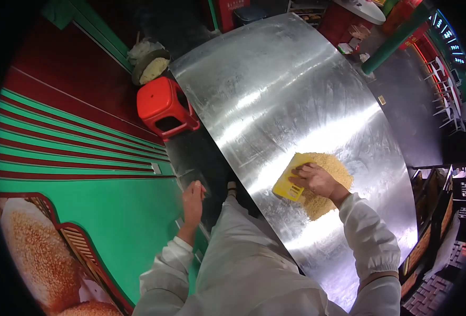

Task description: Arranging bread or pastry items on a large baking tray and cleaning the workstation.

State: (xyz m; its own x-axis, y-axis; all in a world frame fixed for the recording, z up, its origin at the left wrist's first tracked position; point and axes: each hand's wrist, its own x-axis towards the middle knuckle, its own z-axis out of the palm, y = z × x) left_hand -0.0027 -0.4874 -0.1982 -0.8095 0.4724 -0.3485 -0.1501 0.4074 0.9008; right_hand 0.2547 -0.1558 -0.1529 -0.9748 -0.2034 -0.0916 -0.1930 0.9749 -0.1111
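A heap of fine yellowish crumbs or grains (330, 168) lies on the stainless steel table (280, 91). My right hand (314, 179) is on a flat yellow sheet or packet (290, 177) that bears writing, at the heap's left side; its fingers are spread over the piece, and its underside is hidden. Away from the table, over the floor at the left, my left hand (194, 193) hangs with its fingers curled and nothing visible in it.
A red plastic stool (154, 100) stands by the table's left edge, with a basin of pale material (154, 71) behind it. The green and red wall (79, 185) runs along the left. A dark rack (428, 221) stands beyond the table's right edge.
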